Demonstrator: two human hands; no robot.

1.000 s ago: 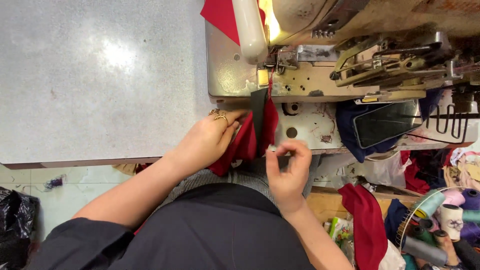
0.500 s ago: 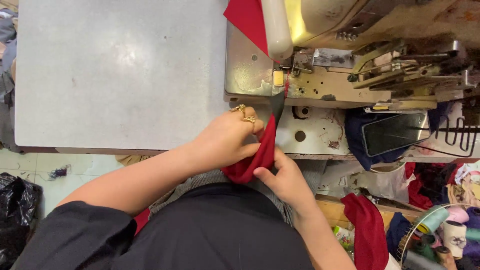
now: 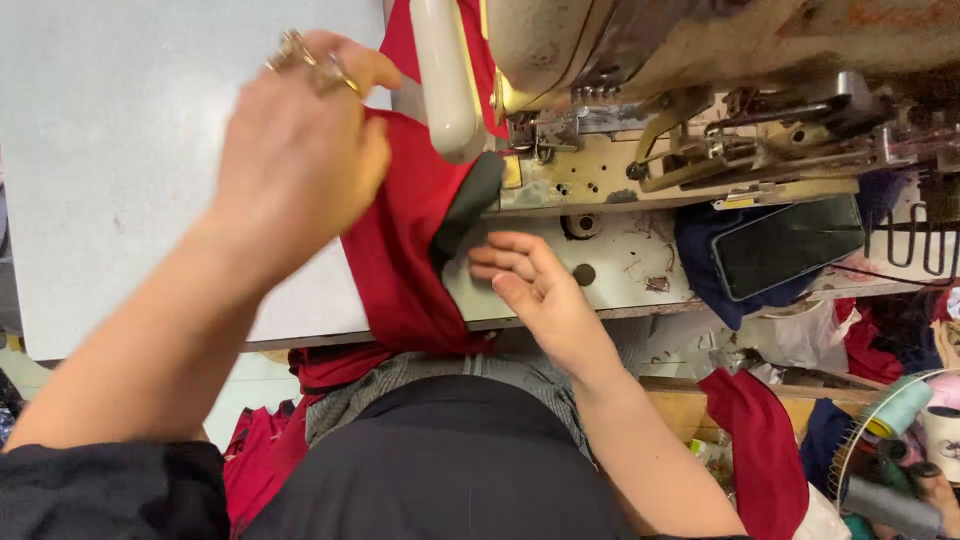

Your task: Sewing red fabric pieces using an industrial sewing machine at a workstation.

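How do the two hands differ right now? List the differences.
The left hand is raised, curled and gripping the red cloth; the right hand lies low and flat on the machine bed, fingers spread, holding nothing. The left hand wears gold rings; the right hand shows none. Both are bare and close to the cloth.

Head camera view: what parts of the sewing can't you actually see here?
- Needle area: hidden behind the cream machine arm.
- Left hand fingertips: motion-blurred; grip on the red fabric unclear.
- Dark fabric strip: upper end runs under the machine.
- Thread cones: cut off by the right edge.
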